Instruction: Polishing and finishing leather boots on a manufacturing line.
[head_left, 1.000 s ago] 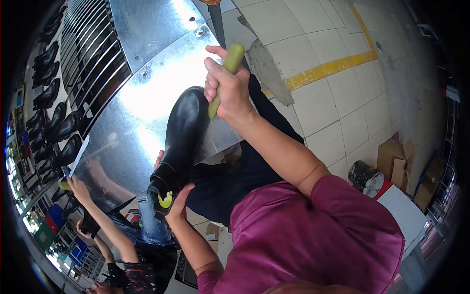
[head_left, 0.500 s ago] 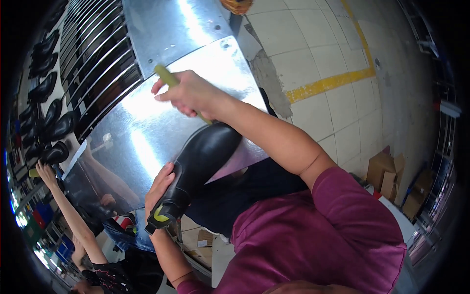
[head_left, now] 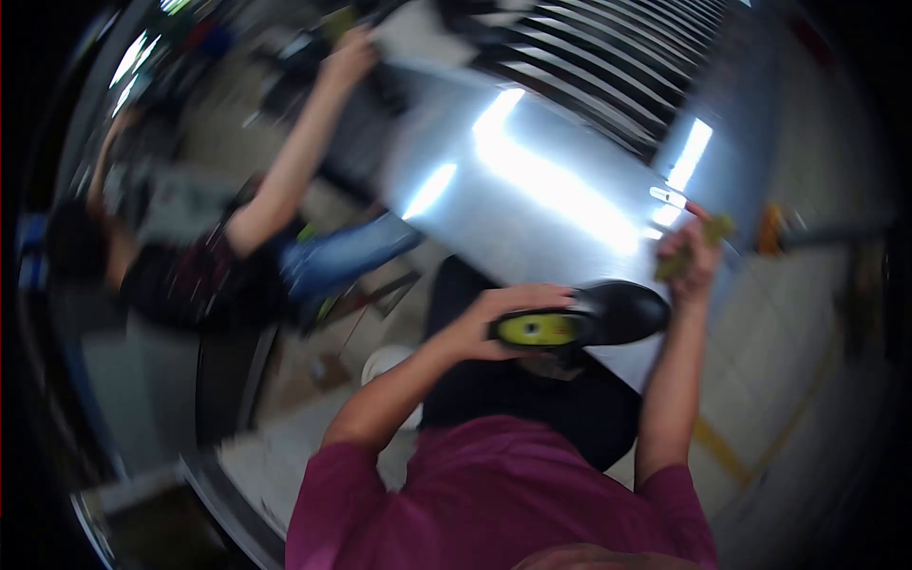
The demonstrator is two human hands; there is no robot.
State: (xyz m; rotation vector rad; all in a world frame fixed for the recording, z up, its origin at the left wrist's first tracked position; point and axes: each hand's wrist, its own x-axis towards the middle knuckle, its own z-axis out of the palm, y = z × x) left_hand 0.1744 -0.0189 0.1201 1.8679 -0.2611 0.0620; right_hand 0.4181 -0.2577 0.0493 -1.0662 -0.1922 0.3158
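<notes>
A black shoe [head_left: 622, 312] lies level above my lap, its toe to the right and its opening upward. A yellow-green form [head_left: 537, 330] with a dark hole in it fills the shoe's opening. My left hand [head_left: 489, 321] is closed round the heel end. To the right of the toe, my right hand [head_left: 692, 264] is raised over the metal table's edge, closed on a yellow-green piece [head_left: 719, 226]. That piece sticks out on both sides of the fingers; blur hides whether it is cloth or something stiffer.
The shiny metal table [head_left: 456, 228] spreads in front of me, with a rack of metal bars [head_left: 608, 71] at its far side. At the left sits a co-worker [head_left: 204, 271] in a dark top and jeans, one arm stretched toward the table's far left.
My view has swung left. The shoe has been brought level, opening up, toe to the right. My right hand has moved off the shoe's toe, still holding the yellow-green piece.
</notes>
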